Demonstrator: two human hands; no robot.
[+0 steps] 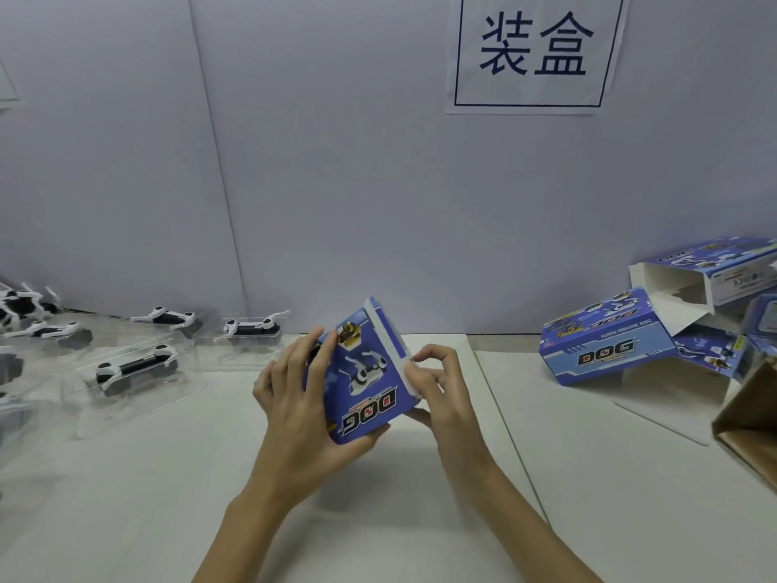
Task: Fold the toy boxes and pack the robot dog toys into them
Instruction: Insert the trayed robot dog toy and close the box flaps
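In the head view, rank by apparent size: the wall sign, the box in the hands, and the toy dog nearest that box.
1. Wall sign, largest.
2. Held box, gripped by left hand and right hand; its nearness inflates it.
3. Toy dog, smallest.

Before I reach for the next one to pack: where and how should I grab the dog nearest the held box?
Likely the black mid-body of the dog, pinched across its narrow width from above. It lies flat in a clear tray, thin white legs splayed at both ends, so the middle is the sturdiest, most open part. The left hand is nearest, but now holds the box with the right hand.
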